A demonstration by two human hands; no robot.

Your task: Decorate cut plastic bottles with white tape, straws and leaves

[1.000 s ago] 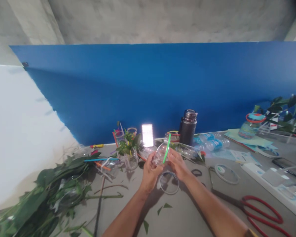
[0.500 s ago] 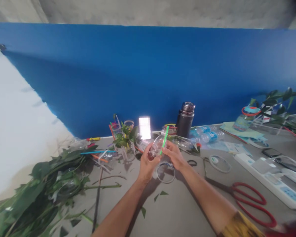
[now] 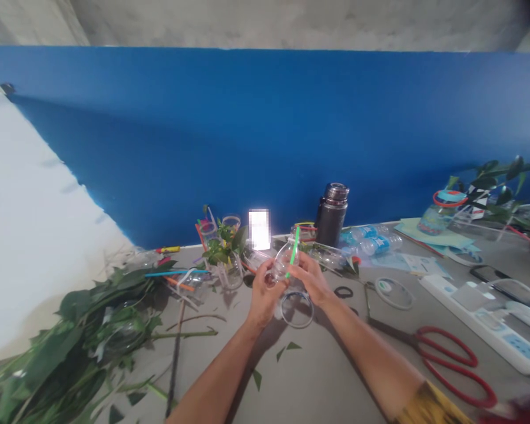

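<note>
A clear plastic bottle top (image 3: 284,255) with its neck upward is held between both hands above the table. My left hand (image 3: 263,290) wraps around its lower left side. With thumb and fingers, my right hand (image 3: 311,277) presses a green drinking straw (image 3: 294,252) against the bottle's right side. The straw stands nearly upright, leaning a little right. Just below the hands lies a clear ring-shaped plastic piece (image 3: 297,325). Small cut leaf pieces (image 3: 294,345) are scattered on the table nearby.
Leafy branches (image 3: 70,318) cover the left side. A dark thermos (image 3: 332,215), a lit phone screen (image 3: 259,229) and water bottles (image 3: 380,244) stand or lie behind. On the right are red-handled scissors (image 3: 450,353), a tape roll (image 3: 394,293) and a power strip (image 3: 459,318).
The green straw's top has shifted slightly left and now stands a bit more upright. Both hands stay almost in place on the bottle top.
</note>
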